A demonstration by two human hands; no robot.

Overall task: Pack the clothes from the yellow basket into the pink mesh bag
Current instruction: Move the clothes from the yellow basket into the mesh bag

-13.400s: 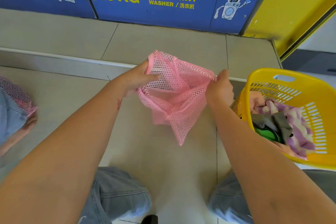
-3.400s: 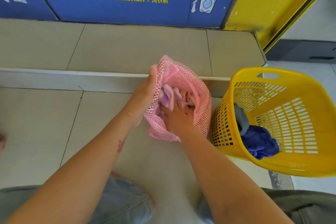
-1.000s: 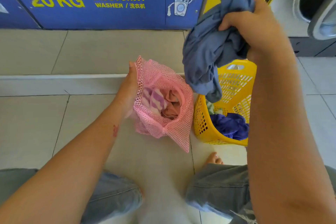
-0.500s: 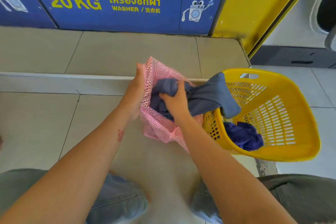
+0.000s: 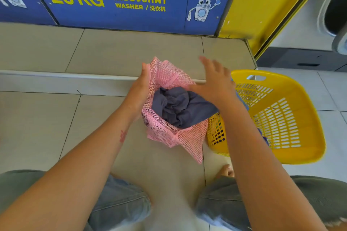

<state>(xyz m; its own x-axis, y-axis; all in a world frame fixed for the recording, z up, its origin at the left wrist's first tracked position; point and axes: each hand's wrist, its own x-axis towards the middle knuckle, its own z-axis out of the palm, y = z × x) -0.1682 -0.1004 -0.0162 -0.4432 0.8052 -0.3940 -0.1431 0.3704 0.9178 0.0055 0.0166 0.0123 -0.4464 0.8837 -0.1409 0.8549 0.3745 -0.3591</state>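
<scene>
The pink mesh bag [image 5: 169, 133] stands on the tiled floor in front of me, its mouth wide. A grey-blue garment [image 5: 178, 107] fills the opening, one corner hanging over the right rim. My left hand [image 5: 139, 90] grips the bag's left rim. My right hand [image 5: 216, 82] hovers above the bag's right side, fingers spread, holding nothing. The yellow basket [image 5: 293, 118] lies tilted just right of the bag; my right forearm hides most of its contents, with only a sliver of dark blue cloth [image 5: 263, 138] showing.
A raised tiled step [image 5: 75, 78] runs behind the bag, below blue washer panels [image 5: 116, 2] marked 20 KG. A yellow panel [image 5: 266, 5] and a washer door stand at the right. My knees in jeans and a bare foot [image 5: 226, 171] are at the bottom.
My right hand has let go of the grey-blue garment, which now sits inside the bag, and has lifted up and to the right with fingers spread. My left hand still holds the rim.
</scene>
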